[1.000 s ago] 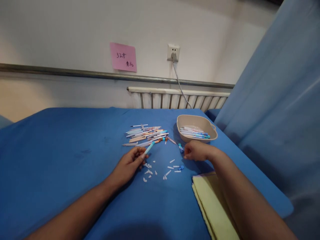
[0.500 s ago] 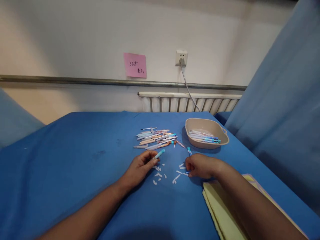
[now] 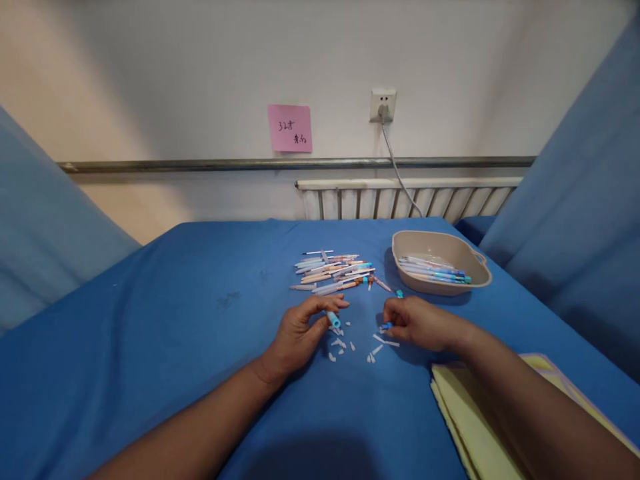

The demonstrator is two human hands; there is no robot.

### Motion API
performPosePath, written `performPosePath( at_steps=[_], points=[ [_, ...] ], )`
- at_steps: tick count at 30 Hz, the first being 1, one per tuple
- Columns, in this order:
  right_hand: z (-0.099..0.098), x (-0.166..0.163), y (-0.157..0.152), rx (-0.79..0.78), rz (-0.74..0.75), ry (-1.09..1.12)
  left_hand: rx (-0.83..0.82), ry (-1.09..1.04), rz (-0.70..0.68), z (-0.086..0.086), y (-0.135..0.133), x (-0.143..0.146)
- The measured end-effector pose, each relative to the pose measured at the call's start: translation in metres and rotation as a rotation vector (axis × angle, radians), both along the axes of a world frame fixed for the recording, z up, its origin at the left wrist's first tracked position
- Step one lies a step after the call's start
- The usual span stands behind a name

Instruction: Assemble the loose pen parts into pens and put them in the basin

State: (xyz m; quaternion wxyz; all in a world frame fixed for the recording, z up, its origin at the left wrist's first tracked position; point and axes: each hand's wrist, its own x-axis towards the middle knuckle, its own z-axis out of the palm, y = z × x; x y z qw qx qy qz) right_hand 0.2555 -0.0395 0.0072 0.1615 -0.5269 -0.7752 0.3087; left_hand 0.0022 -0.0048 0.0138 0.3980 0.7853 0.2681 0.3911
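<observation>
Turquoise pen barrel (image 3: 333,320) sits in the left hand (image 3: 295,333), just above the blue cover (image 3: 200,373), its open end facing the viewer; thumb and curled fingers hold it while a finger reaches out past it, and part of the grip is hidden. The right hand (image 3: 425,323) pinches a small dark-blue piece (image 3: 386,327) between thumb and fingertips. Between the hands runs a gap of cover with white bits (image 3: 340,344) near the left thumb and white strips (image 3: 384,341) just below the right fingers. Beyond them, the pen pile (image 3: 333,272) lies close past the left fingertips, and a teal piece (image 3: 399,293) just past the right knuckles. On the right, room is tighter: the beige basin (image 3: 425,285), holding pens (image 3: 435,272), stands near the cover's far right edge, and the right forearm passes over the yellow cloth (image 3: 465,407). Widest room is the stretch left of the left arm; the far edge runs before the radiator (image 3: 395,200). Half a second ago the right fingers were down among the white strips; now they hold the dark-blue piece clear of them. Earlier the barrel's open end pointed up and away; now it is turned toward the viewer.
</observation>
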Motion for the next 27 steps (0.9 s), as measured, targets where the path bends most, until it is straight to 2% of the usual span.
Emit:
performPosePath(
  at_steps=[7, 15, 18, 22, 27],
  points=[
    [-0.001, 0.0, 0.005, 0.027, -0.025, 0.149, 0.091, 0.131, 0.038, -0.004, 0.006, -0.001],
    [-0.014, 0.009, 0.018, 0.092, -0.112, -0.018, 0.178, 0.339, 0.073, -0.012, 0.016, -0.002],
    [-0.016, 0.012, 0.021, 0.115, -0.193, -0.069, 0.195, 0.392, 0.08, -0.012, 0.017, -0.002],
    [-0.002, 0.023, 0.017, 0.165, -0.27, -0.155, 0.184, 0.435, 0.142, -0.011, 0.019, -0.002],
    [0.025, 0.037, 0.001, 0.107, -0.317, -0.293, 0.123, 0.454, 0.158, -0.007, 0.022, 0.001]
  ],
)
